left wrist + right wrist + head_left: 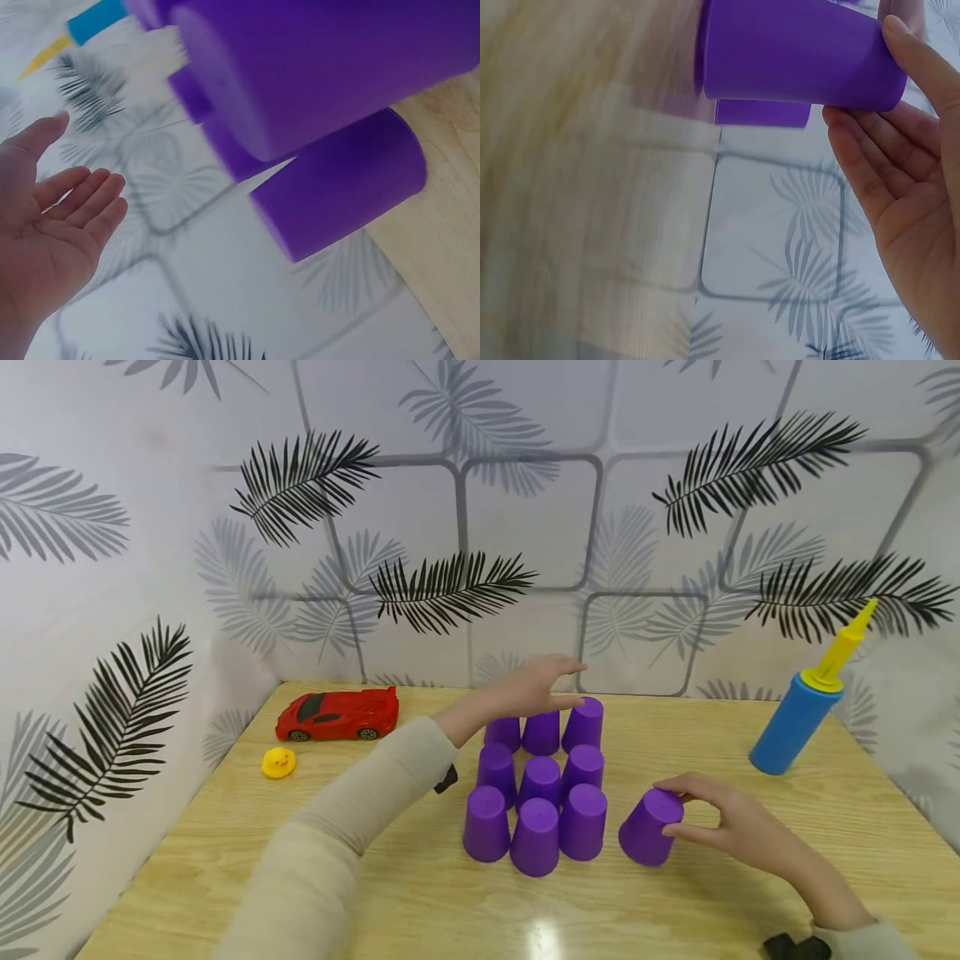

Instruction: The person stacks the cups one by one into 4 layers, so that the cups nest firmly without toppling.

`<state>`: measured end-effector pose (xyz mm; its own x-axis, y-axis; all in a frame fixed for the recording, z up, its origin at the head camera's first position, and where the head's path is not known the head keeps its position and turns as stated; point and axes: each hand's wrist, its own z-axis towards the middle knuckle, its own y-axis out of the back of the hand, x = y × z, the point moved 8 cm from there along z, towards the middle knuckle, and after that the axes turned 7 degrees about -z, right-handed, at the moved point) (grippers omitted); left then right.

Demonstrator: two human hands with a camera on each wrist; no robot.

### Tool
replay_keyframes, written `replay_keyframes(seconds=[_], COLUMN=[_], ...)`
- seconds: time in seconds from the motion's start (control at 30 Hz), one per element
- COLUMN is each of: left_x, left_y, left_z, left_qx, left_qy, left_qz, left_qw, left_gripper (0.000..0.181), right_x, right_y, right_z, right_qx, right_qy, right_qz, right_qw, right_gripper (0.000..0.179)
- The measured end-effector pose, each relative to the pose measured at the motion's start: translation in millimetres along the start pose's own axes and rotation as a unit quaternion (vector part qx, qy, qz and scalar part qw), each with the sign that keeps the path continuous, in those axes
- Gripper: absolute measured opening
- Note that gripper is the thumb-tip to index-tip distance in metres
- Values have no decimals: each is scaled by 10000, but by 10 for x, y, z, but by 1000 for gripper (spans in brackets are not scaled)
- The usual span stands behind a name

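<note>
Right hand (pixel 738 831) fingers pinch tilted tenth purple plastic cup (pixel 649 827), apart from nine upturned purple cups (pixel 538 781); left hand (pixel 534 687) fingers wide above back row; wooden counter (pixel 825 843) bare rightward.

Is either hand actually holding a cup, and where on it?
The right hand pinches the lone purple cup at its upturned base. The left hand holds nothing.
</note>
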<state>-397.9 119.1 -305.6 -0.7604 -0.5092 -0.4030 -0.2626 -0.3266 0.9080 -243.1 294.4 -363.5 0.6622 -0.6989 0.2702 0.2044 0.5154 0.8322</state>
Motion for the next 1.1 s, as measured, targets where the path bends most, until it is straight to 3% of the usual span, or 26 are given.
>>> replay_keyframes(seconds=[0.1,0.2,0.33,0.43,0.57,0.73,0.9,1.1], left_x=[-34,-7,100,216,330,351,294,264], left_y=[196,307,324,249,64,-189,-351,-427], left_z=[-304,-687,-1153,-1436,-1719,-1919,-1960,-1958], left_qx=[-612,-1253,-2050,-2354,-2224,-1639,-1227,-1035], left_qy=[42,96,167,269,417,515,573,662], left_qz=[-646,-1230,-2053,-2553,-2858,-3019,-2884,-2672], left_qw=[9960,9844,9568,9374,9312,9377,9479,9558], left_gripper=[58,57,56,56,59,61,58,54], right_x=[-152,-280,-412,-484,-575,-726,-831,-907], right_y=[119,235,340,349,278,128,-20,-173], right_z=[-46,-86,-119,-85,42,271,450,548], right_qx=[-295,-829,-1509,-1826,-1963,-1834,-1462,-1136], right_qy=[-288,-430,-629,-869,-1144,-1194,-1245,-1235], right_qz=[-229,-411,-401,-314,-231,119,318,361], right_qw=[9989,9948,9857,9788,9736,9757,9809,9852], right_gripper=[50,56,61,60,56,52,48,42])
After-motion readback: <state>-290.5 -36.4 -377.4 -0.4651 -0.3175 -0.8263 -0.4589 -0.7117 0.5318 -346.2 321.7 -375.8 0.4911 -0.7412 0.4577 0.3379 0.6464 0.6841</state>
